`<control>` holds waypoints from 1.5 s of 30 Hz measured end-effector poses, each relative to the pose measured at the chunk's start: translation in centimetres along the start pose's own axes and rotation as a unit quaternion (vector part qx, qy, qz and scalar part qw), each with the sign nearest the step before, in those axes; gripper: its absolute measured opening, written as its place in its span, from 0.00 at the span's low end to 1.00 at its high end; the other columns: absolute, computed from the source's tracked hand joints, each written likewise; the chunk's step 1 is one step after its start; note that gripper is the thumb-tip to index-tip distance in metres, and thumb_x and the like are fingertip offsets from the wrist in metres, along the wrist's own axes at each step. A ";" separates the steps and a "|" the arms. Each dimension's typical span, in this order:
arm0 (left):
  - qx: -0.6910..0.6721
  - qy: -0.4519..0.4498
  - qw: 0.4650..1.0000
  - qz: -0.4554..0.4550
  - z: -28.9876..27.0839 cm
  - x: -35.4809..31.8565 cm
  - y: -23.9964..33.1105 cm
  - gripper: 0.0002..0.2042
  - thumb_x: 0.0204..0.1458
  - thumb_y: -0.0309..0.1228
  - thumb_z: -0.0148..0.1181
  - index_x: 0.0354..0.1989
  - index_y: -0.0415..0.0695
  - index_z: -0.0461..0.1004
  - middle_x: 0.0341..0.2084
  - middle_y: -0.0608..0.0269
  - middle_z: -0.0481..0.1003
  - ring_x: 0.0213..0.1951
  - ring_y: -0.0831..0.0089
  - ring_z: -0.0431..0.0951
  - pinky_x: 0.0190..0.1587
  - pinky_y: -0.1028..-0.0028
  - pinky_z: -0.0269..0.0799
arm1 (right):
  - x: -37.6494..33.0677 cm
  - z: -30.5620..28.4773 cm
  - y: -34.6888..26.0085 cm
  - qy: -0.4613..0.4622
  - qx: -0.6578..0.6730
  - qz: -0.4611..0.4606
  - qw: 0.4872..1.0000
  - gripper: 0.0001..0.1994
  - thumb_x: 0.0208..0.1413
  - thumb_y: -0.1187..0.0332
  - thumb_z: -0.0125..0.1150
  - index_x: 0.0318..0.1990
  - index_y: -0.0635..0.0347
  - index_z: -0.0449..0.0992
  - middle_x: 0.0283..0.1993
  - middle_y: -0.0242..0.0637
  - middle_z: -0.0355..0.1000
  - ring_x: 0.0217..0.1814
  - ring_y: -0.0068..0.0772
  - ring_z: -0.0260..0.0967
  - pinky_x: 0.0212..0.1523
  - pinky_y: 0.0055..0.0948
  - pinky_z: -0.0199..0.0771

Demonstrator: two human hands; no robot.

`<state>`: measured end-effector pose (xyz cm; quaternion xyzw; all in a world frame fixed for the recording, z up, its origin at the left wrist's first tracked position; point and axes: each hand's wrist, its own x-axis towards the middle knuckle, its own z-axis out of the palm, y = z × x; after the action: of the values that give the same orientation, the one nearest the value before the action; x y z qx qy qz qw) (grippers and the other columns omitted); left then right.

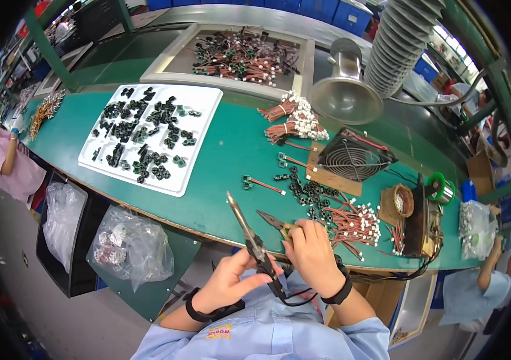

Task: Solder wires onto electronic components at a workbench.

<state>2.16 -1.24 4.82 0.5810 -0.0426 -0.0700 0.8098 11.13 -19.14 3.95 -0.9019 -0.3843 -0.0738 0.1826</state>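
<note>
My left hand (231, 281) is wrapped round the dark handle of a soldering iron (246, 227), whose tip points up and away over the table's front edge. A black cord runs from its lower end. Beside it, my right hand (314, 255) is closed on a pair of pliers (272, 220), jaws pointing left toward the iron; the handles are mostly hidden in the fingers. Beyond the tips lies a small green circuit board with red-brown wires (264, 185). Right of it sit loose black parts (312, 193) and a heap of wire leads with white connectors (356, 223).
A white tray (192, 174) of small black and green parts lies left. Behind are a framed tray (174, 72) of wired boards and bundled leads (297, 120). A fan (354, 157), solder spool (440, 189) and fume duct (345, 99) stand right. Other people sit at both sides.
</note>
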 end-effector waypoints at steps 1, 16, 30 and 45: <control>0.021 -0.020 1.000 0.004 0.1 0.0 0.1 0.15 0.53 0.24 0.56 0.47 0.35 0.65 0.39 0.54 0.76 0.41 0.68 0.77 0.47 0.70 0.70 | 0.0 -0.2 -0.1 0.017 0.017 0.011 1.000 0.13 0.43 0.75 0.62 0.37 0.64 0.66 0.42 0.47 0.65 0.43 0.48 0.65 0.43 0.39 0.67; 0.151 -0.072 0.985 0.046 0.6 0.3 0.7 0.17 0.51 0.32 0.60 0.46 0.37 0.67 0.35 0.60 0.78 0.37 0.66 0.79 0.40 0.72 0.72 | -3.5 -6.1 1.2 0.152 0.206 0.105 0.961 0.07 0.44 0.78 0.60 0.28 0.65 0.67 0.32 0.41 0.65 0.29 0.37 0.64 0.27 0.28 0.64; 0.145 -0.098 0.984 0.028 1.8 1.3 0.6 0.16 0.52 0.31 0.59 0.46 0.37 0.67 0.34 0.58 0.78 0.37 0.65 0.80 0.41 0.71 0.72 | -5.1 -7.1 1.8 0.145 0.227 0.091 0.959 0.12 0.37 0.73 0.64 0.17 0.63 0.63 0.21 0.38 0.63 0.32 0.41 0.64 0.33 0.31 0.63; 0.002 -0.228 0.973 -0.028 1.8 3.5 -0.6 0.21 0.59 0.33 0.49 0.58 0.36 0.59 0.39 0.57 0.75 0.41 0.68 0.76 0.45 0.71 0.70 | -5.4 -8.2 2.7 0.153 0.125 0.007 0.980 0.12 0.30 0.69 0.68 0.17 0.60 0.67 0.24 0.34 0.64 0.38 0.42 0.66 0.37 0.35 0.63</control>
<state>5.35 -3.69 4.77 0.5528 -0.2095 -0.2231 0.7751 9.37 -27.60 9.36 -0.8527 -0.3516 -0.1610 0.3512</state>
